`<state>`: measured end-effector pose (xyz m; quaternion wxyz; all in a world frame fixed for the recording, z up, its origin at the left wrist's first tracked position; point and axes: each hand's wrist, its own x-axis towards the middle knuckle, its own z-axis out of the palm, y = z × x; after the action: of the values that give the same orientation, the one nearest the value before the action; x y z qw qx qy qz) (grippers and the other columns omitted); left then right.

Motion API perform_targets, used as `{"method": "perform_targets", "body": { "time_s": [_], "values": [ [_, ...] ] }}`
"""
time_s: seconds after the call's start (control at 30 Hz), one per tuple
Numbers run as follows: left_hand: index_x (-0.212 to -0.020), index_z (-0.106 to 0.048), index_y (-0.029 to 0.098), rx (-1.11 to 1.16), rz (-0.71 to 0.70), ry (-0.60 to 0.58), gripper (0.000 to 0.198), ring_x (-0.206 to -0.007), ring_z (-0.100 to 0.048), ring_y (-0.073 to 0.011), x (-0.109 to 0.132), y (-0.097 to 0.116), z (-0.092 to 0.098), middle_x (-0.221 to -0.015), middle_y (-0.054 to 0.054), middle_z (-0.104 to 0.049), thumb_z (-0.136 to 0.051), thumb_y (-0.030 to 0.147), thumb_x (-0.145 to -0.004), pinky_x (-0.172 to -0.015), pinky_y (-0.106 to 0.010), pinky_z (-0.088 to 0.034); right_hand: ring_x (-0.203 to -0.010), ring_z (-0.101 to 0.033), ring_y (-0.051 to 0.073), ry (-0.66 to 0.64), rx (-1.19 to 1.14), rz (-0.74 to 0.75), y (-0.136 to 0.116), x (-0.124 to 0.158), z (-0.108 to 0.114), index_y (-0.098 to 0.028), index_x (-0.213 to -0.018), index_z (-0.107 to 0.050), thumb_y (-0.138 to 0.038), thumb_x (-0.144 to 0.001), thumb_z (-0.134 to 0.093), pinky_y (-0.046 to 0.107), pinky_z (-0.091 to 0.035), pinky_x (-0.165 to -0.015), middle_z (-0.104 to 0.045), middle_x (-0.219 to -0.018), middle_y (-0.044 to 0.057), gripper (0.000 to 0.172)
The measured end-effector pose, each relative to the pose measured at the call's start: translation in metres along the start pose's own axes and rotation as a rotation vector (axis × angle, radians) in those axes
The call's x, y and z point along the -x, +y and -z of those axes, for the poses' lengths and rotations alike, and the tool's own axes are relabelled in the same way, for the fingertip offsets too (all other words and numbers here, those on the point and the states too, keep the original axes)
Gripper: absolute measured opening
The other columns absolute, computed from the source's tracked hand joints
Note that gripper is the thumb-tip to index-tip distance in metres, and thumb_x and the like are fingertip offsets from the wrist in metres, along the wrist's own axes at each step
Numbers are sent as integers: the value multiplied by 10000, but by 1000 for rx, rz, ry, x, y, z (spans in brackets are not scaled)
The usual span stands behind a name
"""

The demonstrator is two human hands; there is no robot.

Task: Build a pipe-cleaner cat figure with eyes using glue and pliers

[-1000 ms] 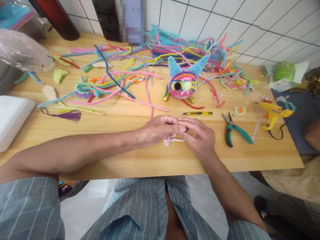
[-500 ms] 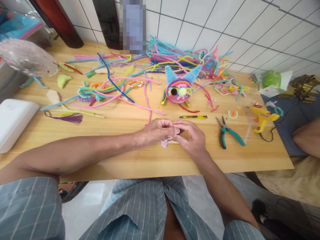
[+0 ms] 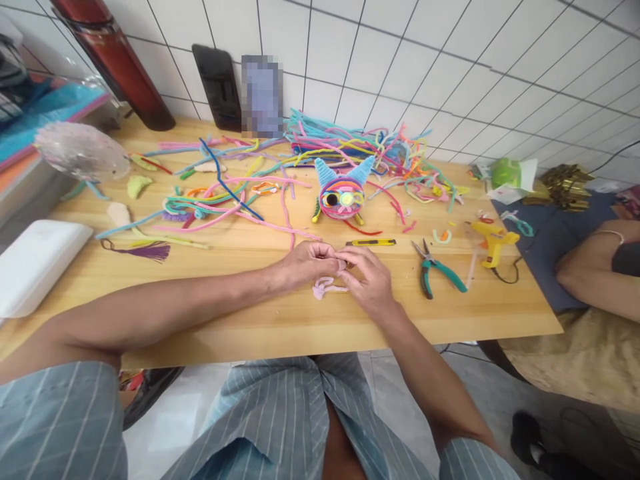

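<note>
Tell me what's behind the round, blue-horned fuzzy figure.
Behind the round, blue-horned fuzzy figure lies a tangled heap of multicoloured fuzzy strands, with the white tiled wall beyond. The figure's body hides whatever sits directly behind it.

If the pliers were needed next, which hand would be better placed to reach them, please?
Probably the right hand: the pliers lie to its right, farther from the left hand.

You are pinching a small dark piece (image 3: 348, 265), mostly hidden by your fingers (image 3: 341, 265), its shape unclear. Just on your side of it, a pale lilac fuzzy strip (image 3: 318, 292) is lying loosely looped, its bunched end pointing left.
</note>
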<state>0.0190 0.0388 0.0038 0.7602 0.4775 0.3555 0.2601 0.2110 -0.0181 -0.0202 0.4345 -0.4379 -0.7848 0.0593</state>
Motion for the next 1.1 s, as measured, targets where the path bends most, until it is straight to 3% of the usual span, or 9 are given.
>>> {"method": "perform_targets", "body": {
  "time_s": [0.13,0.3,0.4,0.5,0.57,0.67,0.77,0.97,1.1],
  "values": [
    [-680,-642,160,52,-6,22,320,-456,-440,-47,2,10,-9,-542,73,-544,-889,353,-616,-474,-194,-327,-1079,-793,241,69,8,-19,1,-2,5,-276,-1227,-770,-242,-1001,-725,408,-664,-908,-831,-1168,80,234],
    [-840,-716,166,129,33,-75,428,-399,-368,-58,3,12,-15,-470,94,-487,-954,462,-644,-433,-205,-276,-988,-805,223,166,7,-42,-1,-7,7,-286,-1121,-774,-202,-994,-724,385,-660,-837,-843,-1080,51,161],
    [-790,-683,177,132,4,-69,445,-401,-374,-59,-1,11,-17,-466,89,-472,-951,513,-676,-433,-205,-295,-1076,-803,247,134,52,2,-2,-7,14,-289,-1239,-755,-242,-991,-760,423,-665,-917,-836,-1167,69,252],
    [-784,-688,172,35,-20,-14,416,-411,-383,-56,-8,9,-14,-475,89,-466,-929,502,-707,-433,-192,-294,-1250,-756,310,51,196,-51,12,6,40,-306,-1399,-702,-297,-987,-773,531,-624,-1086,-791,-1341,110,418],
    [-815,-698,168,-24,-24,13,401,-424,-408,-54,-14,6,-9,-502,82,-502,-917,489,-717,-439,-182,-303,-1293,-727,332,52,324,-194,31,24,68,-330,-1403,-704,-318,-1002,-749,574,-596,-1132,-778,-1375,124,404],
    [-865,-704,165,-49,-24,16,409,-432,-452,-60,-20,0,-1,-537,75,-555,-912,482,-714,-444,-184,-338,-1207,-746,400,143,502,-367,62,55,110,-233,-1274,-759,-515,-962,-759,684,-601,-1056,-804,-1261,166,421],
    [-946,-718,154,-11,-31,-10,426,-449,-467,-58,-24,-6,3,-608,69,-607,-907,456,-711,-444,-190,-367,-1138,-769,382,164,499,-475,70,73,128,-226,-1212,-787,-553,-954,-748,660,-619,-1026,-821,-1189,141,418],
    [-1136,-708,152,-85,-71,-34,437,-507,-526,-69,-27,-8,8,-796,31,-725,-837,360,-775,-500,-214,-425,-1187,-778,317,9,369,-323,29,42,89,-273,-1316,-767,-389,-983,-765,550,-635,-1056,-824,-1259,106,352],
    [-1266,-693,144,-524,-138,-5,405,-626,-623,-127,-22,-1,17,-708,43,-710,-747,185,-866,-635,-233,-455,-1192,-782,312,-139,292,-243,22,23,64,-280,-1309,-760,-374,-992,-769,544,-641,-1052,-833,-1244,94,330]
  ]
}}
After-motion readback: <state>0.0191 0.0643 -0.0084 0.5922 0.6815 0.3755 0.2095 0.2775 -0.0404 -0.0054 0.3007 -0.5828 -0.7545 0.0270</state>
